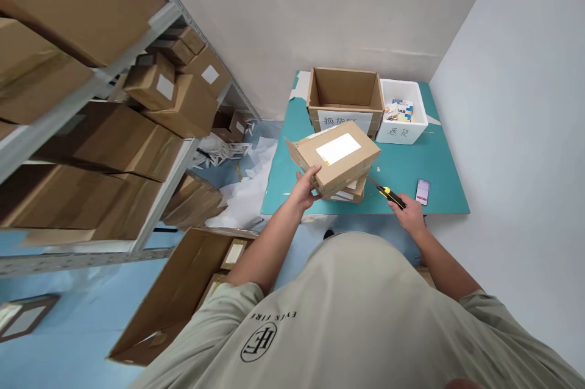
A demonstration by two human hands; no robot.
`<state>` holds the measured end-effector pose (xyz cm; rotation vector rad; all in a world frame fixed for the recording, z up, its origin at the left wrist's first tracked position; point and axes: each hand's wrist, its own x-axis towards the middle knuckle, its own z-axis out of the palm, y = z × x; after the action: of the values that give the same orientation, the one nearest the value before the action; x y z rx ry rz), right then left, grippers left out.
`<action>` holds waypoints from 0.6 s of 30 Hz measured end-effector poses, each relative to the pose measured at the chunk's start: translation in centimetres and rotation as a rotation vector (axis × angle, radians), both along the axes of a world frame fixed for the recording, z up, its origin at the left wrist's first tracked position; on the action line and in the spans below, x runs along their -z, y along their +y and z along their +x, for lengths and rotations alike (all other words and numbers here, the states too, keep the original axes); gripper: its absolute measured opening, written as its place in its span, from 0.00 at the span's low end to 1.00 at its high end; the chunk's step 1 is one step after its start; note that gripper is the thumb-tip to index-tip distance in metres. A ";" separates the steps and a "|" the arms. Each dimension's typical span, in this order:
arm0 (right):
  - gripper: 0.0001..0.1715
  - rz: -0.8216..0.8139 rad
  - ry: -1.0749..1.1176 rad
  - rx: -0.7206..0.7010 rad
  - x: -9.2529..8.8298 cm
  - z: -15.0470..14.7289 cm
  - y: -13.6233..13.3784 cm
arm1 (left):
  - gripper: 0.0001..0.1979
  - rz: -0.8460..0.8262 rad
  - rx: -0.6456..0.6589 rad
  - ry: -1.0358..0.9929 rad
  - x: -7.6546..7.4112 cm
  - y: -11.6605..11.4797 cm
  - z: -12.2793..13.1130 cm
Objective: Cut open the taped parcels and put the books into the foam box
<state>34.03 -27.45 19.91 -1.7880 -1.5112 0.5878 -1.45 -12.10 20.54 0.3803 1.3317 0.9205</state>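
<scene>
My left hand is closed on the near left corner of a cardboard box with a white label on top. One flap at the box's left end stands out. The box is tilted above other cardboard boxes, which it mostly hides. In my right hand is a yellow and black utility knife, its blade pointing left toward the labelled box. A phone with its screen lit lies on the green table, just beyond my right hand.
At the table's back stand an open carton with a handwritten sign and a white foam box holding small packets. Shelves stacked with cartons rise on the left. A large open carton sits on the floor, with white wrapping beyond.
</scene>
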 end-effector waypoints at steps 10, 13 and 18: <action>0.21 0.124 -0.363 -0.444 1.8 3.0 1.5 | 0.46 0.007 -0.080 -0.010 -0.6 -2.6 3.6; 0.20 0.091 -0.519 -0.563 1.9 3.1 2.9 | 0.49 0.017 -0.105 -0.015 -0.8 -2.3 3.5; 0.30 0.040 -0.776 -0.749 -0.1 1.3 5.7 | 0.50 0.089 -0.102 -0.086 -0.6 -1.5 2.9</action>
<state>35.31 -21.73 19.99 -1.4336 -2.7418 0.1720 1.47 -13.60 21.13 0.3395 1.2439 1.0724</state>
